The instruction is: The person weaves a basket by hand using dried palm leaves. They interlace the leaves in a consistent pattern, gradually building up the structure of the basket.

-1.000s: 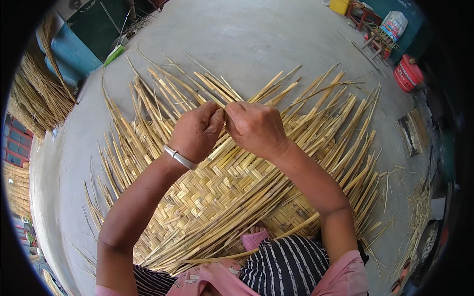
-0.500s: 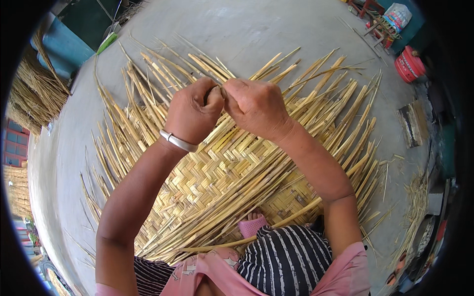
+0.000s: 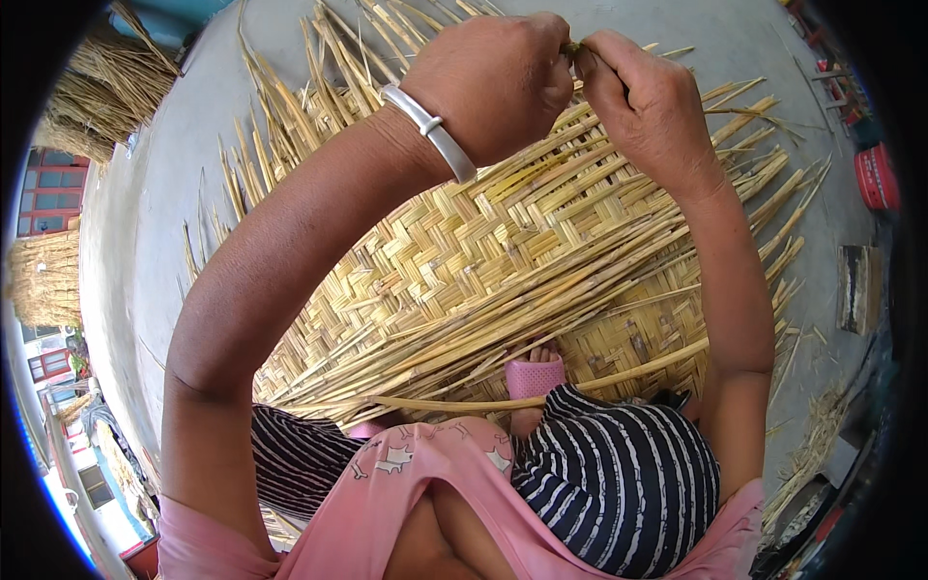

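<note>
Left hand and right hand meet above flat yellow woven-reed mat

Both pinch closed on a thin greenish plant strip, mostly hidden, seemingly for fine control. The mat lies on grey floor, a pink mesh sandal on it likely holding it steady, long tan stalks across it

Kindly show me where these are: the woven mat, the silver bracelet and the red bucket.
Woven mat [image 3: 440, 256]: head view, bare weave near its middle.
Silver bracelet [image 3: 432, 131]: head view, middle of its band.
Red bucket [image 3: 876, 178]: head view, its side wall.
</note>
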Available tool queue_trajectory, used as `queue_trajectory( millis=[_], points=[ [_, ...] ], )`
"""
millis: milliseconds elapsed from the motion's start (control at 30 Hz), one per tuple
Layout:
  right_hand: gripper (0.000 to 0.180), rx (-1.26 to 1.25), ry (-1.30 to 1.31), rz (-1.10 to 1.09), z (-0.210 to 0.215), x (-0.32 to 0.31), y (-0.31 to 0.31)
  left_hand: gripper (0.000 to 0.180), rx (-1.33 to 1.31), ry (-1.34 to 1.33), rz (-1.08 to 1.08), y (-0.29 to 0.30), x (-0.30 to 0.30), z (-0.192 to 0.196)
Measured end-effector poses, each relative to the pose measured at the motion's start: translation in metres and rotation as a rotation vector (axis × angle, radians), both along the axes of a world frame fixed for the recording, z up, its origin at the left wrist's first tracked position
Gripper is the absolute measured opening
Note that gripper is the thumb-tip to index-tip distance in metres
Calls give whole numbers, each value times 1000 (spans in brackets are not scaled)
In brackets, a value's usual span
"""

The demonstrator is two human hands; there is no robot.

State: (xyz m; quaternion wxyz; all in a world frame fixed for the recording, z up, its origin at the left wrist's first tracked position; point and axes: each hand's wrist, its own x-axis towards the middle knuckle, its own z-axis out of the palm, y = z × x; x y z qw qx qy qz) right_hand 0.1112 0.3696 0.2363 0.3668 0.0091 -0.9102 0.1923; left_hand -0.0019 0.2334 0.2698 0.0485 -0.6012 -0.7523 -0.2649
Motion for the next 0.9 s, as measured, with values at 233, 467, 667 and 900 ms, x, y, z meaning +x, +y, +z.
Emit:
queue_trajectory(
  millis=[233, 467, 667, 900],
  points=[
    [11, -194, -41, 41, 3, -1, -12, 13, -20, 15, 57, -2, 4, 7],
    [10, -160, -140, 21, -4, 5, -4, 20, 38, -292, 0, 7, -11, -7],
    [12, -317, -22, 143, -7, 6, -14, 23, -98, -748, -75, 1, -15, -4],
    [12, -346, -44, 104, -5, 9, -15, 13, -64, -1, -18, -4, 2, 10]
  ],
)
